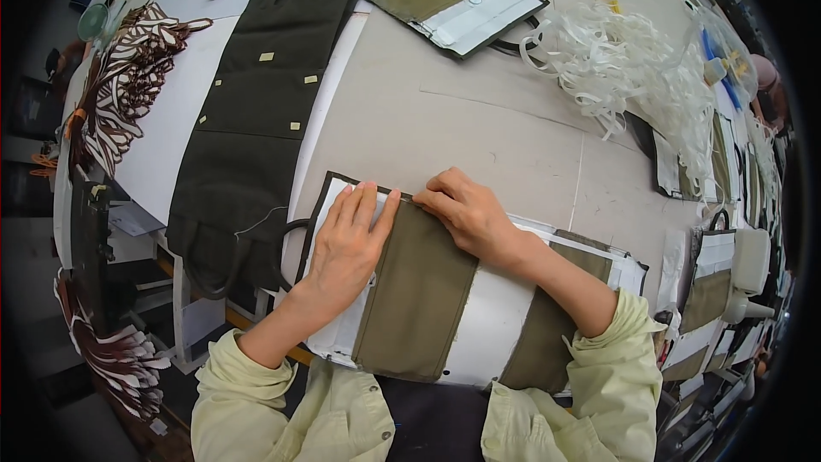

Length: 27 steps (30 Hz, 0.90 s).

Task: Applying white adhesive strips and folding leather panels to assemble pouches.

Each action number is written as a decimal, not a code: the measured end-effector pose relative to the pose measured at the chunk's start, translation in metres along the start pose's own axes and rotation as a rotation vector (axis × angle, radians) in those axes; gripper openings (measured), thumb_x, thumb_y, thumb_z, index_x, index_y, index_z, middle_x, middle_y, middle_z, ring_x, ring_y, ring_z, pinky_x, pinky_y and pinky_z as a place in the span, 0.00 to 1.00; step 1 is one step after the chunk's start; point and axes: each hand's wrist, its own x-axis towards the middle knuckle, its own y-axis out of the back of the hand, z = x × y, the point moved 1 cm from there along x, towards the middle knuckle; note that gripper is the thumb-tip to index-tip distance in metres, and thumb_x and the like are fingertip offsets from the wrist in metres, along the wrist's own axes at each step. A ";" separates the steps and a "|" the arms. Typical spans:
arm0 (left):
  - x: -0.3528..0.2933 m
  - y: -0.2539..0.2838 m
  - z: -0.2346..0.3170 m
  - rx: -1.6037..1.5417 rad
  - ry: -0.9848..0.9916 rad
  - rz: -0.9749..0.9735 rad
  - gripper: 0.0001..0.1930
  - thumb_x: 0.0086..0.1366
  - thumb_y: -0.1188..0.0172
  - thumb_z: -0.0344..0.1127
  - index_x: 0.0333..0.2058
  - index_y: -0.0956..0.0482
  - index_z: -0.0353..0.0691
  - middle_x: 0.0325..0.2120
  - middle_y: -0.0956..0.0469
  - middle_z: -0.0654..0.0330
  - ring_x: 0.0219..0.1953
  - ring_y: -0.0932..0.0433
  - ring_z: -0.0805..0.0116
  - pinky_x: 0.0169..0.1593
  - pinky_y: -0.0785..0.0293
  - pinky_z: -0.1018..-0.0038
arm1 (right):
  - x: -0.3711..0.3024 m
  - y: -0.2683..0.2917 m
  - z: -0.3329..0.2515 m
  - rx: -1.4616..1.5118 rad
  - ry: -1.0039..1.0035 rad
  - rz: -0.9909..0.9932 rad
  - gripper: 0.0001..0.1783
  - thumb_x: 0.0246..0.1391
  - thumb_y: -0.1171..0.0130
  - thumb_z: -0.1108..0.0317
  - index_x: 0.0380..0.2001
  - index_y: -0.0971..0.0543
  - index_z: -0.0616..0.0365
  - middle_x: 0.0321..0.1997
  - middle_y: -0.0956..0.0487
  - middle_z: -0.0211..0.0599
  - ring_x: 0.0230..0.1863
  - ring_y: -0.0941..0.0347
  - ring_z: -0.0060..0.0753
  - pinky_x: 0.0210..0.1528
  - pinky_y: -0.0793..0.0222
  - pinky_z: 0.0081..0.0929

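A flat bag panel (415,299) lies on the table right in front of me. It has olive fabric sections, white backing strips and a dark border, and part of a dark handle shows at its left side. My left hand (345,248) rests flat on the panel's left part, fingers stretched toward the far edge. At that same far edge, just to the right, my right hand (469,216) is closed, thumb and fingers pinching the dark border of the panel. The fingertips partly hide the spot they pinch.
A long dark bag piece (248,90) with small tape bits lies on white sheets to the left. Brown-and-white striped strips (128,90) hang beyond it. Another olive-and-white panel (457,0) lies at the back. White ribbons (620,60) are heaped at the back right.
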 end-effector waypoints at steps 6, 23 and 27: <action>-0.002 0.001 0.001 0.000 0.016 0.010 0.32 0.56 0.40 0.23 0.62 0.27 0.28 0.57 0.27 0.40 0.60 0.25 0.44 0.67 0.30 0.55 | 0.000 0.001 -0.005 0.043 -0.054 0.037 0.15 0.54 0.37 0.82 0.46 0.19 0.62 0.42 0.24 0.41 0.42 0.24 0.42 0.38 0.24 0.37; 0.004 0.004 0.010 0.023 0.035 -0.021 0.35 0.56 0.41 0.21 0.66 0.28 0.37 0.57 0.27 0.43 0.63 0.28 0.46 0.71 0.39 0.48 | -0.002 0.002 -0.008 -0.116 0.074 0.024 0.21 0.41 0.39 0.81 0.44 0.21 0.65 0.39 0.29 0.40 0.39 0.29 0.41 0.35 0.26 0.37; 0.004 -0.003 0.011 -0.016 -0.045 -0.010 0.33 0.56 0.40 0.24 0.63 0.28 0.26 0.56 0.27 0.43 0.63 0.28 0.49 0.73 0.41 0.49 | -0.003 0.001 -0.010 -0.141 0.042 0.032 0.21 0.42 0.39 0.81 0.44 0.20 0.63 0.40 0.28 0.40 0.39 0.27 0.41 0.36 0.26 0.36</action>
